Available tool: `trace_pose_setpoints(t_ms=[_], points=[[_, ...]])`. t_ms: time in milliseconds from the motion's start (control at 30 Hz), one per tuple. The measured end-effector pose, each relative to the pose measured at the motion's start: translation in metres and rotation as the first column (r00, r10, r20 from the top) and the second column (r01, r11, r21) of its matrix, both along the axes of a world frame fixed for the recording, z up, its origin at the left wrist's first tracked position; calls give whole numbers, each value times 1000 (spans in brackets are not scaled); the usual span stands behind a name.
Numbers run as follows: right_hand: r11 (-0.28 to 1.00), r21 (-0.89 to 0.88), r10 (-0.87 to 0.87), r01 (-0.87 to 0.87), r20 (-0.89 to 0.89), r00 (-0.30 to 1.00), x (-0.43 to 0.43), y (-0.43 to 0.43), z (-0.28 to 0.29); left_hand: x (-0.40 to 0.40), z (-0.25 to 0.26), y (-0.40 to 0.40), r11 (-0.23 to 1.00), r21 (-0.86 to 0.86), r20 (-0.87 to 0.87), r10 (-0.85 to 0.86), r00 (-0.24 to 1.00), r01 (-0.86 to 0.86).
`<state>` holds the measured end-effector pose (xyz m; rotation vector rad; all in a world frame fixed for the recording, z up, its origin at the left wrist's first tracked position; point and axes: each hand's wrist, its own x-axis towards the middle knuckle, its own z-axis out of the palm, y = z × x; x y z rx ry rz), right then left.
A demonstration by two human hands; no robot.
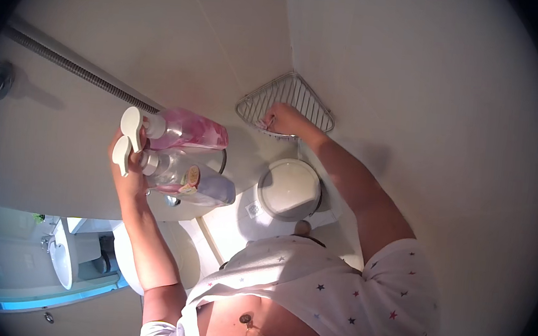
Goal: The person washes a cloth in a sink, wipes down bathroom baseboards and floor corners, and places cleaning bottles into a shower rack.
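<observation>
My left hand [132,182] grips two clear plastic pump bottles by their necks, both tilted nearly level. The upper pump bottle [190,130] has a pink label or contents. Below it, the second pump bottle [210,184] looks clear and bluish, with a small oval sticker. Both have white pump heads. At the front edge of a triangular metal wire corner shelf [311,97], my right hand [285,118] is closed in a fist. A small pale piece of what looks like cloth [263,125] pokes out from its fingers; most of it is hidden.
A ribbed metal shower hose [80,71] runs along the left wall, near a chrome wall fitting [2,78]. Below the shelf stands a round lidded bin [290,189], beside a floor drain [254,209]. A white washbasin [60,262] shows at lower left.
</observation>
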<state>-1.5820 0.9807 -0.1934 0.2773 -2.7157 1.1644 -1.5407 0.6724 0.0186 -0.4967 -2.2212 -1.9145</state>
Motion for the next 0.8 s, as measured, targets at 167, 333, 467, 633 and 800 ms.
trace_pose_setpoints(t_ms=[167, 333, 467, 633, 800], points=[[903, 339, -211, 265, -189, 959, -24, 19, 11, -1, -2, 7, 999, -48, -87, -21, 996, 17], [995, -55, 86, -81, 104, 991, 3, -16, 3, 6, -5, 1, 1000, 4, -71, 1, 997, -1], [983, 183, -25, -9, 185, 982, -11, -15, 11, 7, -12, 12, 999, -27, -64, -20, 998, 18], [961, 233, -124, 151, -126, 984, -37, 14, 18, 12, -3, 13, 999, -33, -15, -31, 999, 31], [980, 17, 189, -199, 238, 953, 1, -7, 23, 7, -12, 4, 997, 16, -25, -70, 997, 70]])
